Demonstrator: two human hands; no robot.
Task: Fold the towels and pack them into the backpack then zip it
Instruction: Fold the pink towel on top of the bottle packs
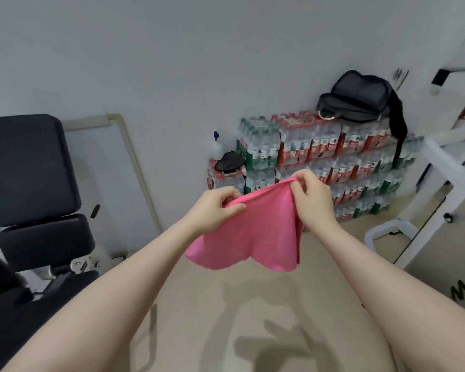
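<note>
A pink towel (258,232) hangs in the air in front of me, held up by its top edge. My left hand (215,210) pinches the left part of that edge between thumb and fingers. My right hand (312,197) pinches the right part, slightly higher. The cloth droops in folds below both hands, above the beige floor. A black backpack (360,99) lies on top of stacked water-bottle packs against the far wall, well beyond my hands; I cannot tell whether it is zipped.
Stacked packs of bottled water (320,157) stand along the wall. A black padded chair (30,183) is at the left, with a whiteboard (113,170) leaning behind it. A white metal frame (427,197) stands at the right. A spray bottle (216,146) sits by the bottles.
</note>
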